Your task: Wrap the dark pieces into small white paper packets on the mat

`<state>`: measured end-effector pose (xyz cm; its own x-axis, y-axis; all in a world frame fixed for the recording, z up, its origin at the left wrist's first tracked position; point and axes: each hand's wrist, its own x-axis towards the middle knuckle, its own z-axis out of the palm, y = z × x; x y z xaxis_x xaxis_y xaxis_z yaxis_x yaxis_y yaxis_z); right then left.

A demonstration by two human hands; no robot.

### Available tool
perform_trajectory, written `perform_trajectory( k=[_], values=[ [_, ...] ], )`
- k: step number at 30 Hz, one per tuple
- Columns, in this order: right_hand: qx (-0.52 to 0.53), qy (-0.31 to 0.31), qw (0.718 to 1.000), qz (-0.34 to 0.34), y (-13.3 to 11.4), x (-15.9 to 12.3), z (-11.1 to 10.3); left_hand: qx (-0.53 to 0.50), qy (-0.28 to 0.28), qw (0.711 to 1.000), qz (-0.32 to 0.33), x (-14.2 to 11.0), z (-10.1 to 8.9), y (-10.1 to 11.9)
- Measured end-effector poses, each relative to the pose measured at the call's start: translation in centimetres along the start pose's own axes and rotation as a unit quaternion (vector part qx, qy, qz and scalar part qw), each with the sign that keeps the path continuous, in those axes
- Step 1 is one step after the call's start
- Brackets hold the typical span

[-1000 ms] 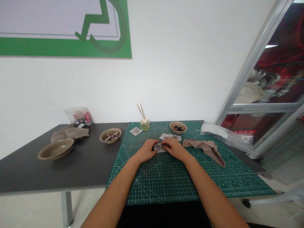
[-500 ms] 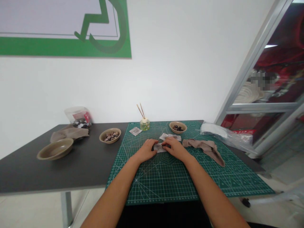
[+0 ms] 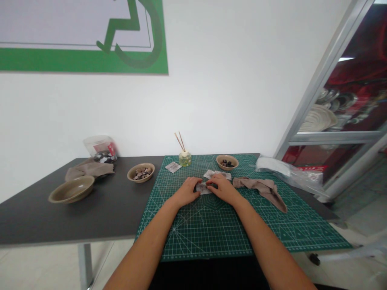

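Observation:
A small grey-white printed piece of paper [image 3: 204, 188] lies low over the green cutting mat [image 3: 208, 237], between my two hands. My left hand [image 3: 188, 191] pinches its left edge, thumb towards me and fingers on the far side. On the opposite edge, the curled fingers of my right hand [image 3: 223, 187] grip the same paper. Whether anything is inside the paper is too small to tell. Just beyond my right hand lie more pale printed papers [image 3: 226, 175], partly covered by it. A crumpled brown cloth [image 3: 261, 187] rests right of that hand.
At the mat's back stand a bowl of dark pieces [image 3: 227, 162], a reed diffuser [image 3: 185, 158] and a single paper square [image 3: 173, 167]. Leftward are a bowl of brownish pieces [image 3: 141, 173], a shallow bowl [image 3: 71, 190], another cloth [image 3: 90, 169] and a clear tub [image 3: 101, 149]. A plastic bag [image 3: 290, 173] lies right.

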<state>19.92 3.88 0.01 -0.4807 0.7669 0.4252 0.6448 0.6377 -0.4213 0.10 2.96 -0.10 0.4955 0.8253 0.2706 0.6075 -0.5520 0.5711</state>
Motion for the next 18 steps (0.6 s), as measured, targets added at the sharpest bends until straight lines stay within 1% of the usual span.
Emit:
perform_trajectory(
  k=[2,8,12,14,18],
  values=[
    [0.004,-0.013,1.0,-0.003,-0.12,0.03,0.04,-0.002,0.001,1.0,0.001,0.01,-0.01,0.01],
    [0.025,-0.021,0.999,0.025,-0.12,-0.25,-0.32,0.006,0.002,1.0,0.008,0.02,0.11,-0.27],
    [0.038,-0.04,0.998,-0.016,-0.42,0.03,0.01,0.011,0.0,1.0,0.0,0.02,0.05,-0.05],
    [0.022,-0.023,0.999,-0.019,-0.35,0.18,0.2,0.009,-0.002,1.0,-0.005,0.02,-0.01,0.09],
    [-0.003,0.012,1.0,0.014,0.02,-0.02,0.1,0.0,0.001,1.0,-0.002,0.02,0.0,0.04]
  ],
)
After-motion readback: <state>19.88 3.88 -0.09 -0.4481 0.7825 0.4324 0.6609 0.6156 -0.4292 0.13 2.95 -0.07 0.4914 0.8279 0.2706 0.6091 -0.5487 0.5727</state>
